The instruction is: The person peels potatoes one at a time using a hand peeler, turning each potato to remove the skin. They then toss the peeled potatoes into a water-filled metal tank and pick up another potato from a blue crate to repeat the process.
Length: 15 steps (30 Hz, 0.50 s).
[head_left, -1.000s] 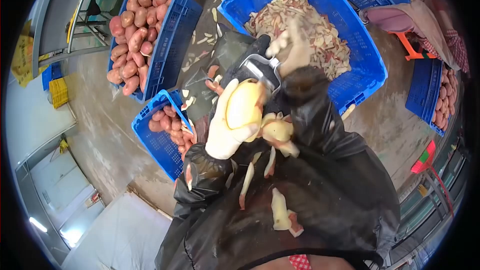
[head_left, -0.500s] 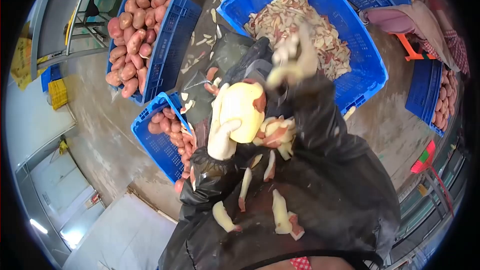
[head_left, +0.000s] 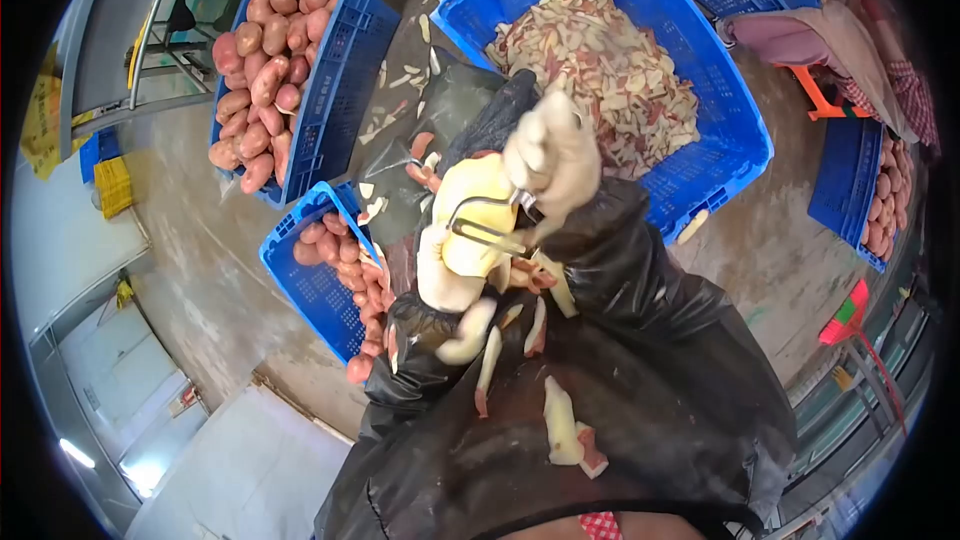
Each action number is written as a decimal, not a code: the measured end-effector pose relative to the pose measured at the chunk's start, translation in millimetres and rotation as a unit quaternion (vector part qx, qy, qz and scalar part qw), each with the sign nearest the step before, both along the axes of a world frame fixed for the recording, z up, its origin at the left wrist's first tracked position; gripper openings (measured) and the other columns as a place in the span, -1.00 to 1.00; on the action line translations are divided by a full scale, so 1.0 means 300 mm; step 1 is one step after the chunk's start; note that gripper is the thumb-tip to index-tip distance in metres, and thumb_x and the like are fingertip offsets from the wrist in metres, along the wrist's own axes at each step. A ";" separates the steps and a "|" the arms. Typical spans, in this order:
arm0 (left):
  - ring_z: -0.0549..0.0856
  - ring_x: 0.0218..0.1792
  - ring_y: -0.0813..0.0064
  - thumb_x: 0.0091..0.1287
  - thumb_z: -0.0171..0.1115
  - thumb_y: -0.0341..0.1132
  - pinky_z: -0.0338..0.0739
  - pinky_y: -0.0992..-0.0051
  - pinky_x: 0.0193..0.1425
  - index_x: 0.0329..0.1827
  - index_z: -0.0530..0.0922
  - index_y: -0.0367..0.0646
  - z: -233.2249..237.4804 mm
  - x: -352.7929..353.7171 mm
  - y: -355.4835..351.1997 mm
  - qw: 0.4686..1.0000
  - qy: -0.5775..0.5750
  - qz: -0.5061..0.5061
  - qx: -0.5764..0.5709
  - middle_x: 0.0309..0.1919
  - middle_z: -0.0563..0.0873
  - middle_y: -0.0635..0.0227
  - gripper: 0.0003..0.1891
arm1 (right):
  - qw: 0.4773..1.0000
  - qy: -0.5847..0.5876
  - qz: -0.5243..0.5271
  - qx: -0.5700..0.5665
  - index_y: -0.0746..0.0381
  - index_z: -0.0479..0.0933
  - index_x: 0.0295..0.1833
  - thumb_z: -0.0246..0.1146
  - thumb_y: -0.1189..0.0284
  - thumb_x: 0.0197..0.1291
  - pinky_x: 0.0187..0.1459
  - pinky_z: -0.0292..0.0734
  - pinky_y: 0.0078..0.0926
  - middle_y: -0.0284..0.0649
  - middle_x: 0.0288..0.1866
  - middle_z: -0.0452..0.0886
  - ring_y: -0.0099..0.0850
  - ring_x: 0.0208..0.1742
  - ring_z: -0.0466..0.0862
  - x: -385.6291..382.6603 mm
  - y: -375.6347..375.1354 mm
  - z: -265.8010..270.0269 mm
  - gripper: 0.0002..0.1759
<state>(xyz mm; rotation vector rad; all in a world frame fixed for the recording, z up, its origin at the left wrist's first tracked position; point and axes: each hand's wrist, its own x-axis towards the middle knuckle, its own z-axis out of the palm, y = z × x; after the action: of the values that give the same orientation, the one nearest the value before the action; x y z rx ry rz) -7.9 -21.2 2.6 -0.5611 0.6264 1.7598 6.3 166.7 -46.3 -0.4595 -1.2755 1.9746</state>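
My left hand (head_left: 440,278), in a whitish glove, is wrapped round a large peeled potato (head_left: 470,183) held above my lap. In my right hand (head_left: 556,155), gloved the same way, is a peeler (head_left: 485,232) with a looped metal head, lying across the potato's face. A blurred strip of peel (head_left: 467,332) is beside my left wrist. Further peel strips (head_left: 562,422) with red skin lie on my black apron (head_left: 660,380). Part of the potato is hidden behind my right hand and the peeler.
Ahead stands a big blue crate (head_left: 735,130) piled with peelings (head_left: 600,60). To the left are a blue crate (head_left: 345,70) of red-skinned potatoes and a smaller potato crate (head_left: 310,290). Another potato crate (head_left: 840,185) and a person's sleeve (head_left: 780,40) are at right. Scraps litter the floor.
My right hand has come back from near the peelings crate to the potato, bringing the peeler onto it. A peel strip now shows by my left wrist. Red skin on the potato's right side no longer shows.
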 end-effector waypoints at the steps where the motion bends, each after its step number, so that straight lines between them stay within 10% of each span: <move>1: 0.66 -0.12 0.02 0.10 0.18 -0.02 0.59 0.24 -0.11 0.27 0.31 -0.21 -0.004 0.002 -0.008 0.998 -0.044 0.027 0.029 -0.03 0.61 0.04 -0.31 | 0.985 -0.073 0.041 -0.149 0.14 0.30 -0.53 0.05 0.12 0.35 -0.67 0.24 -0.46 -0.39 -0.77 0.23 -0.45 -0.75 0.28 -0.002 0.000 0.056 -0.57; 2: 0.67 -0.25 -0.05 0.19 0.00 0.06 0.61 0.19 -0.28 0.22 0.37 -0.30 -0.022 -0.014 -0.015 0.998 0.020 -0.003 -0.063 -0.06 0.60 -0.14 -0.33 | 0.870 -0.014 -0.018 -0.493 0.08 0.26 -0.61 0.01 0.04 0.35 -0.67 0.25 -0.45 -0.43 -0.77 0.24 -0.48 -0.75 0.31 -0.034 0.086 0.047 -0.49; 5: 0.67 -0.28 -0.01 0.20 -0.05 0.07 0.56 0.26 -0.39 0.22 0.39 -0.26 0.022 -0.026 0.018 0.996 0.026 0.021 -0.078 -0.09 0.62 -0.14 -0.35 | 0.934 0.051 0.072 -0.347 0.05 0.25 -0.62 -0.04 -0.08 0.32 -0.66 0.26 -0.47 -0.44 -0.77 0.21 -0.48 -0.74 0.31 0.023 0.092 0.076 -0.45; 6: 0.67 -0.15 -0.04 0.14 0.12 -0.01 0.62 0.15 -0.10 0.24 0.35 -0.25 -0.032 -0.013 -0.007 0.996 0.007 0.066 0.055 -0.01 0.62 0.00 -0.34 | 0.971 -0.024 0.171 -0.168 0.13 0.27 -0.53 -0.06 0.13 0.41 -0.51 0.44 -0.41 -0.36 -0.72 0.29 -0.43 -0.64 0.45 0.027 0.053 0.068 -0.54; 9: 0.66 -0.10 -0.03 0.15 0.11 -0.03 0.62 0.14 -0.05 0.25 0.34 -0.26 -0.051 -0.024 -0.036 0.999 -0.005 0.000 0.044 0.00 0.61 0.02 -0.35 | 0.893 0.015 -0.024 -0.449 0.13 0.27 -0.52 0.01 0.12 0.38 -0.54 0.42 -0.44 -0.36 -0.72 0.28 -0.47 -0.67 0.39 -0.046 0.129 -0.009 -0.57; 12: 0.56 0.11 0.10 0.11 0.15 -0.17 0.54 0.21 0.10 0.37 0.18 -0.22 -0.026 -0.028 0.024 0.986 0.163 -0.020 0.033 0.17 0.49 0.06 -0.27 | 0.880 0.086 0.115 -0.453 0.15 0.29 -0.51 0.03 0.14 0.36 -0.53 0.42 -0.41 -0.33 -0.72 0.29 -0.41 -0.68 0.39 -0.019 0.110 0.066 -0.58; 14: 0.51 0.18 0.15 0.09 0.17 -0.23 0.50 0.24 0.17 0.41 0.13 -0.21 0.006 0.017 0.014 0.960 0.279 -0.013 0.002 0.23 0.44 0.09 -0.23 | 0.979 -0.194 0.061 -0.009 0.17 0.33 -0.49 0.05 0.22 0.35 -0.54 0.44 -0.35 -0.29 -0.71 0.35 -0.36 -0.67 0.45 -0.008 0.041 -0.039 -0.63; 15: 0.49 0.21 0.18 0.07 0.18 -0.29 0.46 0.26 0.21 0.42 0.11 -0.19 0.012 0.003 0.020 0.962 0.272 -0.028 -0.006 0.24 0.41 0.12 -0.21 | 0.894 0.027 0.072 -0.441 0.19 0.42 -0.41 0.01 0.23 0.37 -0.49 0.47 -0.32 -0.31 -0.69 0.40 -0.32 -0.65 0.48 -0.045 0.116 -0.014 -0.66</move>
<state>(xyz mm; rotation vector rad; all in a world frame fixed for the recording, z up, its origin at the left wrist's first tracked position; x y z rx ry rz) -7.1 -15.3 6.1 -0.0524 1.0209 1.8638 -7.1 201.4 -50.4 -0.7361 -0.3001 2.6096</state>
